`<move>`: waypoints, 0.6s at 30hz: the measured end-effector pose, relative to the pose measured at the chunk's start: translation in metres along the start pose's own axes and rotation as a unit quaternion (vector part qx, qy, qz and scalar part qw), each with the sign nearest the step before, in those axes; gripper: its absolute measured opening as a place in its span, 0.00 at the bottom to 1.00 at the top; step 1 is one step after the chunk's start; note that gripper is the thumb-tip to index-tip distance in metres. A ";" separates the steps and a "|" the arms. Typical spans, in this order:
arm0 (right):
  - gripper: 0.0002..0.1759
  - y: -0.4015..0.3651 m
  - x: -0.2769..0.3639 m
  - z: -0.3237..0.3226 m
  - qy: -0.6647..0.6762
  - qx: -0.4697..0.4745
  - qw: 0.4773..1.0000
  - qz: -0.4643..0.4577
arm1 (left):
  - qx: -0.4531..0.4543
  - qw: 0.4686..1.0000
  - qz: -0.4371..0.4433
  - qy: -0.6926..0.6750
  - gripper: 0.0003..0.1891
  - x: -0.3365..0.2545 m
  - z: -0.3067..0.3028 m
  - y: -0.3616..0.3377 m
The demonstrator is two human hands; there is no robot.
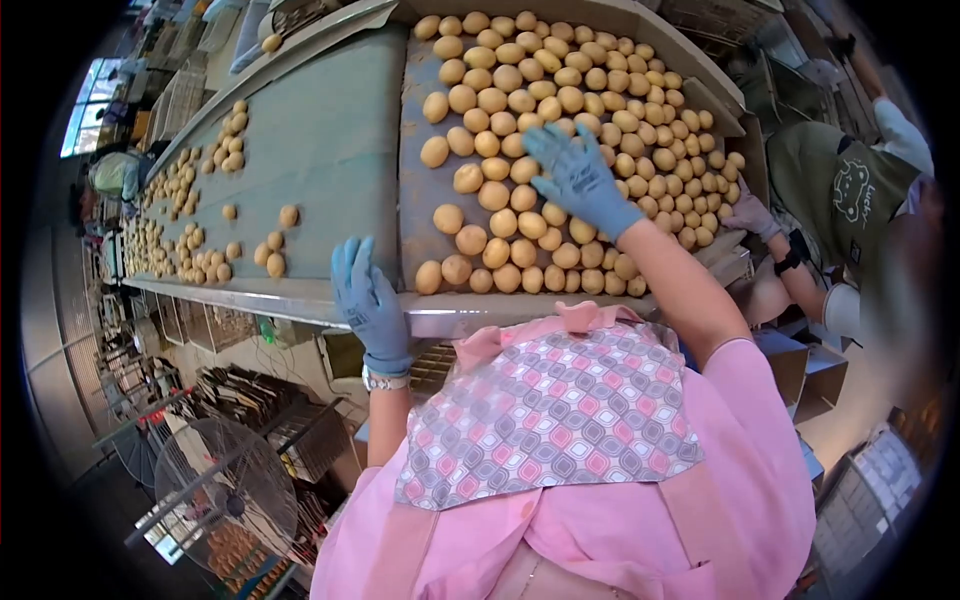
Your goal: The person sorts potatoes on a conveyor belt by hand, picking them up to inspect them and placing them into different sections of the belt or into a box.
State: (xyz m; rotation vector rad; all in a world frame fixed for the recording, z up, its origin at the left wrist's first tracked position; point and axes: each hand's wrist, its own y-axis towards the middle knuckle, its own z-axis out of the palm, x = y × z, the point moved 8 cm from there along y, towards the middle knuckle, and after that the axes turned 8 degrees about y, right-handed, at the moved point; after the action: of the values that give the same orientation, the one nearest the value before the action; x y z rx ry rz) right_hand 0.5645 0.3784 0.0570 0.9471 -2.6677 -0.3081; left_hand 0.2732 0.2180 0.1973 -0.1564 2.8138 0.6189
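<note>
Many round, yellow-tan potato-like pieces (493, 196) lie in a loose single layer over the grey sorting surface (425, 190). My right hand (580, 175), in a blue-grey glove, lies over the middle of them with its fingers spread. It touches or hovers just above several pieces and grips none that I can see. To the left, my left hand (365, 300) is in a matching glove at the metal front rail (460, 322). Its fingers are stretched out and hold nothing. A watch is on the left wrist.
A green conveyor belt (320, 150) on the left carries scattered pieces toward its far end. At the right, a co-worker in a dark green apron (835, 190) has a gloved hand (752, 213) at the surface's edge. A large fan (228, 490) stands at lower left; open cardboard boxes (820, 380) stand at right.
</note>
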 end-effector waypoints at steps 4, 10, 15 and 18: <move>0.39 0.028 0.012 -0.014 0.099 0.040 0.994 0.041 | -0.023 0.999 -0.001 -0.030 0.22 0.004 -0.005 0.001; 0.34 0.002 0.037 -0.010 0.133 -0.035 0.988 -0.067 | -0.027 0.997 -0.020 -0.066 0.22 0.006 0.001 -0.001; 0.22 0.013 0.093 -0.047 0.164 0.025 0.982 -0.086 | -0.035 0.997 0.002 -0.076 0.22 -0.009 0.012 0.014; 0.23 -0.014 0.167 -0.041 0.217 -0.022 0.925 -0.312 | -0.034 0.998 -0.011 -0.045 0.21 0.000 0.004 0.006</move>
State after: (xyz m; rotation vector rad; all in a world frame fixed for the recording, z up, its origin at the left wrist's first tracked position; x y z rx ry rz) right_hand 0.4633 0.2564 0.1244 1.6211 -1.9024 -0.2467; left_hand 0.2730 0.2250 0.1959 -0.1678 2.7022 0.7004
